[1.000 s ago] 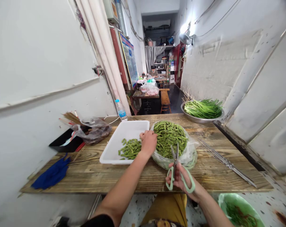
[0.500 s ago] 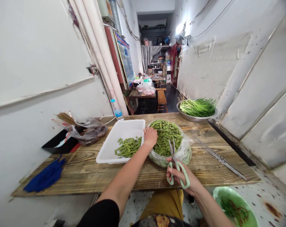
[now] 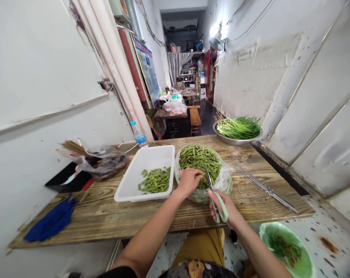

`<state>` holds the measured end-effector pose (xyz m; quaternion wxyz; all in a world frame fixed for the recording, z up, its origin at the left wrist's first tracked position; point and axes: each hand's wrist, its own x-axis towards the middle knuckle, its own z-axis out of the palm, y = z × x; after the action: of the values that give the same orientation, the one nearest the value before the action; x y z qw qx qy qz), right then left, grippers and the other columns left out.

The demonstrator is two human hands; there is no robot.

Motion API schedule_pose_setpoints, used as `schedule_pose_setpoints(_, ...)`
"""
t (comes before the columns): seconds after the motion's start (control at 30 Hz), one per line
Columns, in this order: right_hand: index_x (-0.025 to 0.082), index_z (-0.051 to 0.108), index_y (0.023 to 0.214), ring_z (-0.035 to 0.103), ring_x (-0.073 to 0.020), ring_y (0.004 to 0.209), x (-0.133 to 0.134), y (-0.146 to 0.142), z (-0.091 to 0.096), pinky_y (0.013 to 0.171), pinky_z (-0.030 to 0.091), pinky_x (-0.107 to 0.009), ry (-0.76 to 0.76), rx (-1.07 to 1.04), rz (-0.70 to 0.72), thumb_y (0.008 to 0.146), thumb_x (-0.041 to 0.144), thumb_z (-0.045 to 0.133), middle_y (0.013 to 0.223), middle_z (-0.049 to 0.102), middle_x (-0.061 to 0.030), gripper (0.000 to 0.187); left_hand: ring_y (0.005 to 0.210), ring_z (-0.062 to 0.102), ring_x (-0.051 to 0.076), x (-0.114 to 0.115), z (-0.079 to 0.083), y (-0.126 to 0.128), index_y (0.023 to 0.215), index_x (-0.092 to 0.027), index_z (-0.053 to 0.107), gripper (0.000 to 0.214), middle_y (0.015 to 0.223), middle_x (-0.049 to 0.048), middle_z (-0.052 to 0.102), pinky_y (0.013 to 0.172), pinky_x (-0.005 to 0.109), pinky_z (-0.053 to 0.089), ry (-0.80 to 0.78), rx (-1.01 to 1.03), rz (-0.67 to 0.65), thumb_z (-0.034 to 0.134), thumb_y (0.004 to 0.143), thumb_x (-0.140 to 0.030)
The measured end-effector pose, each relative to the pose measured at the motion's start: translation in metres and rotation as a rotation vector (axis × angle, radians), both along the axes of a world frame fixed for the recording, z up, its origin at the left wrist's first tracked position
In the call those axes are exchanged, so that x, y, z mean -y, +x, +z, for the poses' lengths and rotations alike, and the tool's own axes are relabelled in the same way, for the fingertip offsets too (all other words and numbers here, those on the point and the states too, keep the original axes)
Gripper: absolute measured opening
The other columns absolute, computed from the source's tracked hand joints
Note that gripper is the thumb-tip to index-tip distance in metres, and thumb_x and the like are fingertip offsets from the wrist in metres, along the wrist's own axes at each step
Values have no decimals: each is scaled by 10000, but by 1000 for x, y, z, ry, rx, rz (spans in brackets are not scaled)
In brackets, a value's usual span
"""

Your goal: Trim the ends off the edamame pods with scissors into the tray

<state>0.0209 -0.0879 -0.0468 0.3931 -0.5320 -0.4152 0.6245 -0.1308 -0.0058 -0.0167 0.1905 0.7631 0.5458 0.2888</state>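
My left hand (image 3: pixel 188 180) curled into clear plastic bag of green soybean pods (image 3: pixel 198 159), grip hidden; right hand (image 3: pixel 227 211) clasps green-handled scissors (image 3: pixel 216 196), blades aimed there; white plastic tray (image 3: pixel 147 159) alongside, left.

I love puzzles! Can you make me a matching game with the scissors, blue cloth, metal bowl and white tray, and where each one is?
Things:
1 scissors
2 blue cloth
3 metal bowl
4 white tray

Places:
A far right corner of the table
B left end of the table
C in the right hand
D just left of the pod bag

Pairs: 1-C, 2-B, 3-A, 4-D.
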Motion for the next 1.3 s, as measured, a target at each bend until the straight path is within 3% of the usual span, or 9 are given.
schedule_pose_setpoints(0.27, 191, 456, 670, 438, -69, 307, 0, -2, -1, 270, 347, -156, 74, 76, 38, 690, 555, 654, 444, 455, 78, 414, 900, 598, 204, 13, 13, 0, 867, -216, 732, 150, 889, 29, 725, 875, 343, 402, -12, 55, -12, 608, 783, -215)
schedule_pose_setpoints(0.4, 198, 454, 676, 419, -82, 271, 1, -5, -4, 237, 312, -165, 56, 98, 20, 681, 579, 650, 415, 441, 81, 428, 848, 611, 191, 11, 9, -1, 836, -196, 710, 120, 854, 33, 715, 832, 327, 433, -73, 164, -3, 627, 750, -189)
schedule_pose_setpoints(0.47, 201, 464, 705, 409, -79, 270, 2, -6, -5, 242, 299, -165, 48, 94, 19, 664, 596, 660, 421, 442, 84, 442, 758, 620, 160, 9, 6, -1, 825, -173, 666, 97, 794, 28, 700, 749, 290, 461, -149, 376, 34, 630, 735, -163)
schedule_pose_setpoints(0.57, 202, 486, 807, 439, -73, 348, 6, -7, -4, 319, 354, -174, 41, -63, 54, 693, 642, 617, 495, 478, 74, 472, 639, 626, 119, 6, 4, -1, 809, -154, 549, 115, 709, 13, 673, 642, 244, 481, -360, 859, 112, 639, 739, -158)
schedule_pose_setpoints(0.63, 201, 491, 882, 469, -76, 421, 9, -7, -2, 389, 396, -186, 16, -198, 95, 728, 670, 564, 559, 498, 61, 499, 643, 648, 116, 7, 6, -1, 804, -151, 496, 197, 693, 18, 674, 642, 235, 500, -490, 1126, 121, 677, 729, -170)
schedule_pose_setpoints(0.7, 197, 487, 917, 473, -79, 446, 11, -7, -1, 415, 404, -195, 0, -256, 130, 745, 675, 543, 581, 497, 57, 511, 666, 668, 122, 9, 9, 0, 801, -140, 490, 248, 691, 32, 681, 667, 231, 520, -553, 1258, 105, 717, 703, -157)
schedule_pose_setpoints(0.9, 189, 488, 914, 446, -79, 390, 10, -11, 4, 356, 369, -189, 30, -218, 79, 753, 659, 547, 551, 487, 60, 500, 606, 673, 133, 19, 11, 3, 754, -126, 489, 224, 625, 47, 684, 601, 216, 535, -573, 1238, 121, 704, 701, -95)
schedule_pose_setpoints(1.2, 183, 501, 816, 372, -68, 264, 8, -9, 11, 255, 294, -175, 32, -38, 60, 717, 655, 580, 435, 438, 86, 488, 563, 655, 142, 20, 9, 2, 730, -144, 477, 313, 599, 41, 674, 576, 242, 521, -545, 1146, 115, 769, 630, -198)
schedule_pose_setpoints(1.3, 190, 480, 747, 360, -65, 253, 7, -8, 6, 238, 268, -174, 24, 35, 76, 682, 641, 624, 429, 433, 89, 478, 607, 655, 158, 13, 8, -17, 780, -153, 505, 267, 636, 32, 665, 626, 283, 520, -407, 1025, 171, 725, 667, -253)
